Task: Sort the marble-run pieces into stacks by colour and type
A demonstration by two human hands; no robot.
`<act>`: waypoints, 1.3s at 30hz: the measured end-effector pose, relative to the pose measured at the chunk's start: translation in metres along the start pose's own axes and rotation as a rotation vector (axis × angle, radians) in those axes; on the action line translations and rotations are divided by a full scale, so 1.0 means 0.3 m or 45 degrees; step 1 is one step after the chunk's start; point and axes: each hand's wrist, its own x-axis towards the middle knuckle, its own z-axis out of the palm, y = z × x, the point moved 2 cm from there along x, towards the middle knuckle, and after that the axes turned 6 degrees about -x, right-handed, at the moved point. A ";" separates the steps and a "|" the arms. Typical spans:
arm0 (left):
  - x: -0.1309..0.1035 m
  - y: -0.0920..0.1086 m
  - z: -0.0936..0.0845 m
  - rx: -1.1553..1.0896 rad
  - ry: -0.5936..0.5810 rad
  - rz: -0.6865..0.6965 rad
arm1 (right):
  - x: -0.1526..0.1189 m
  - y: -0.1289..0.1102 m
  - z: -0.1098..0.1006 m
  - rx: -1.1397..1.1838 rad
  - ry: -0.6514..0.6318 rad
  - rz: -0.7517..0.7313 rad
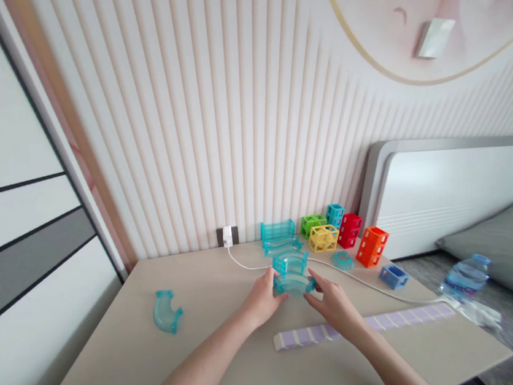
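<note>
Both of my hands grip one translucent teal track piece (293,285) by its ends, low over the middle of the table. My left hand (264,296) pinches its left end, and my right hand (331,297) has its right end between thumb and fingers. Just behind it lies another teal piece (291,264). Farther back, more teal pieces (278,233) are gathered near the wall. A curved teal piece (166,312) rests apart on the left side of the table (230,368).
Yellow (323,238), green (312,224), red (350,230), orange (372,246) and blue (394,276) blocks stand at the back right. A white cable (373,287) crosses the table. A purple-and-white strip (391,320) passes beneath my right arm. A bottle (465,277) lies beyond the right edge.
</note>
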 end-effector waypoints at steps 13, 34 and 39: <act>0.014 0.000 0.031 0.164 -0.053 0.023 | -0.013 0.053 -0.030 -0.114 -0.110 0.035; -0.001 0.076 0.010 0.640 -0.065 -0.183 | -0.036 0.036 -0.034 -0.332 -0.057 0.093; 0.001 0.086 0.012 0.669 -0.084 -0.178 | -0.029 0.051 -0.024 -0.331 -0.062 0.104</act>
